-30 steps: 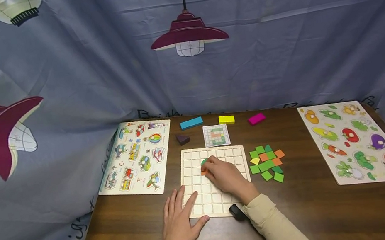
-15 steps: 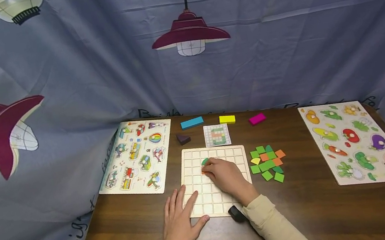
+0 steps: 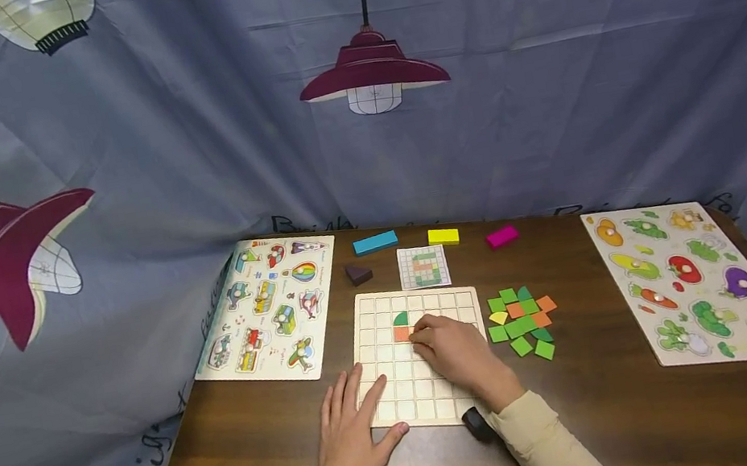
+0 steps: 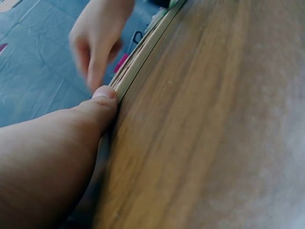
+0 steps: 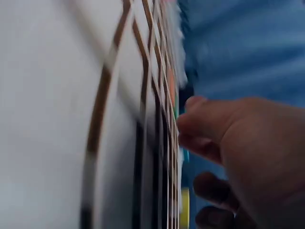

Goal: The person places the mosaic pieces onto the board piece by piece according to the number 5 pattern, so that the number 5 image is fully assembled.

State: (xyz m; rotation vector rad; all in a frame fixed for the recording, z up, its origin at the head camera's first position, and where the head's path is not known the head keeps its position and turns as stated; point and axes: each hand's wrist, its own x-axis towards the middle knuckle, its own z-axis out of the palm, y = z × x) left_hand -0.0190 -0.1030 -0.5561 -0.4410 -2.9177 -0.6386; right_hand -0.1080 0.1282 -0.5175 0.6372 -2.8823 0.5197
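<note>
A pale wooden grid board [image 3: 401,388] lies at the middle of the table. On it, an orange square tile [image 3: 401,334] sits directly below a green quarter-round tile [image 3: 400,317]. My right hand [image 3: 462,357] is over the board just right of the orange tile, its fingers loosely bent; in the right wrist view, nothing shows between thumb and forefinger. My left hand [image 3: 351,434] rests at the board's lower left with fingers spread, and its thumb [image 4: 105,93] touches the front edge in the left wrist view. A printed pattern card [image 3: 423,267] lies behind the board.
Loose green, orange and yellow tiles [image 3: 521,326] lie right of the board. Blue [image 3: 375,243], yellow [image 3: 443,236], magenta [image 3: 502,236] and dark [image 3: 359,273] blocks stand behind. A vehicle puzzle [image 3: 268,311] lies left, a vegetable puzzle [image 3: 696,280] right. A curtain [image 3: 510,122] hangs behind the table.
My right hand has let go of the orange tile and drawn back slightly to the right, uncovering it and the green tile. The left hand stays at the board's edge.
</note>
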